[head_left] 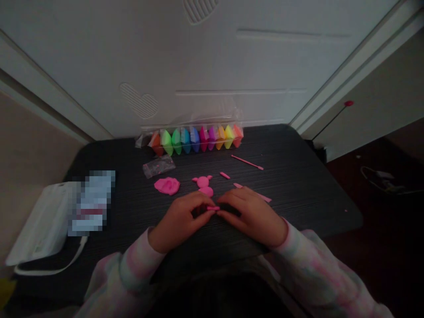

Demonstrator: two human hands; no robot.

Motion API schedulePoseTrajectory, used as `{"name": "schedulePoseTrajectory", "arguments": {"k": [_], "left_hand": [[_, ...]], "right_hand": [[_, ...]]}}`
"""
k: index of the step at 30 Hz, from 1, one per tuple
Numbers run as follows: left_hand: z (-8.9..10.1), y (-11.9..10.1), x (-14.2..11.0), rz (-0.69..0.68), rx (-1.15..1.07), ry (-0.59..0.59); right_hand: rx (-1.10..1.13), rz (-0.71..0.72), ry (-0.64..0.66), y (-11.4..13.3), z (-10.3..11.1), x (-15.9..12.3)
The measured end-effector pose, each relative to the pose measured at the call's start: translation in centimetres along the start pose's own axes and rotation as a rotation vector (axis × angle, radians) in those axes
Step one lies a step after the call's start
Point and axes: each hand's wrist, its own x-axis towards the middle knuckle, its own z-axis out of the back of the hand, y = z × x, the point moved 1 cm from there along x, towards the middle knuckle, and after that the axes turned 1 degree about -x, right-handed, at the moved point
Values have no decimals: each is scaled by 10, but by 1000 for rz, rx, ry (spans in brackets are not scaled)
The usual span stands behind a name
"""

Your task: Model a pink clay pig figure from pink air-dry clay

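Between the fingertips of my left hand [180, 218] and my right hand [253, 216] is a small pink roll of modelling clay [213, 208], pinched from both sides. Just beyond them lies a pink clay figure [203, 181] with a round head, two pointed ears and a round body, partly hidden by my fingers. A short pink clay stick [225, 175] rests to its right. Left of the figure sits a flattened lump of pink clay [167, 186]. A pink flat modelling tool [265, 198] lies partly under my right hand, and a thin pink modelling tool [247, 162] is farther back.
At the back of the dark table [298, 176], a clear tray [195, 140] holds several colours of clay. A small clear plastic bag [159, 166] lies before it. On the left are a white device [43, 221], a blurred-out packet [92, 201] and a white cable [53, 271].
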Motion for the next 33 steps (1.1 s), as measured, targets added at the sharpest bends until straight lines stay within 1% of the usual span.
{"name": "schedulePoseTrajectory", "arguments": {"k": [2,4,7,8,10,13,17,21,22,24,26,29,31,33], "left_hand": [[-6,-6,-10,25,12,30],[-12,-7,-18,44,26,30],[-21,-4,-24,42,42,-14],[-23,-3,-24,39,49,-30],[-27,0,-23,36,73,-50],[-31,5,-22,12,125,-49],[-32,10,-26,-34,194,-89],[-32,13,-32,-23,228,-109],[-31,13,-34,-16,235,-120],[-30,14,-38,-2,249,-143],[-29,13,-42,16,260,-171],[-30,10,-51,60,241,-224],[-31,5,-57,121,168,-264],[-33,-1,-62,215,35,-270]], "right_hand": [[14,-63,-37,-5,3,-19],[-57,-202,-144,-19,3,-38],[-211,-399,-316,-46,-1,-59],[-236,-428,-338,-54,-4,-62],[-227,-448,-336,-63,-8,-65],[-140,-469,-306,-68,-11,-62],[-59,-489,-265,-68,-8,-55],[-18,-506,-242,-60,-3,-55],[23,-523,-234,-55,-3,-56],[198,-558,-202,-43,-3,-58],[476,-573,-138,-26,-6,-59],[838,-577,4,1,-17,-63],[1024,-626,96,15,-26,-67],[1129,-683,176,25,-36,-72]]}}
